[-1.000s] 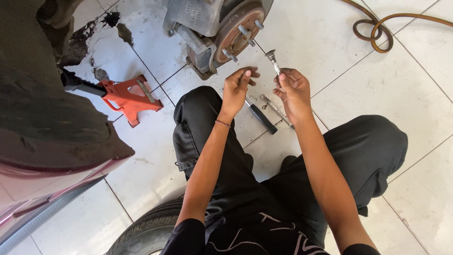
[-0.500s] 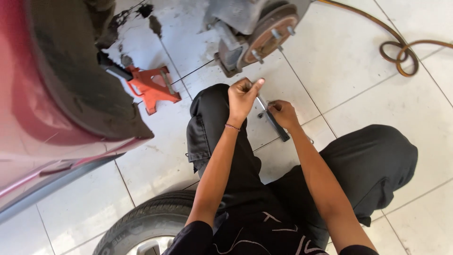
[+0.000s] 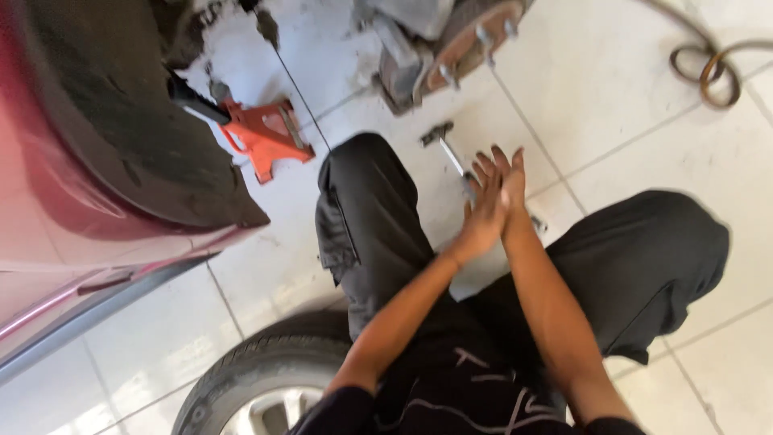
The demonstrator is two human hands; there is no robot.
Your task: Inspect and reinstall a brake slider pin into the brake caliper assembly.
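Two hands pressed together, palm to palm, over the gap between the knees: left hand (image 3: 481,217) and right hand (image 3: 509,187), fingers straight and pointing away from the body, nothing visibly gripped; frame's blurred, so can't rule out sth small between the palms. Both forearms run up from the bottom of the view and meet at the wrists, elbows tucked in, person sitting on the tyre (image 3: 259,377).

The tool (image 3: 448,148), a thin metal bar w/ a dark head, lies on the floor just past the fingertips, below the bare hub (image 3: 471,42).

What could go wrong, as I see it: the car (image 3: 97,145) sits on an orange stand (image 3: 266,138) close to the left knee, so a careless leg shift could knock it. The tool is loose on smooth tile near the legs, easy to kick away or kneel on. The hose (image 3: 713,68) coiled at the far right is a trip risk on getting up.
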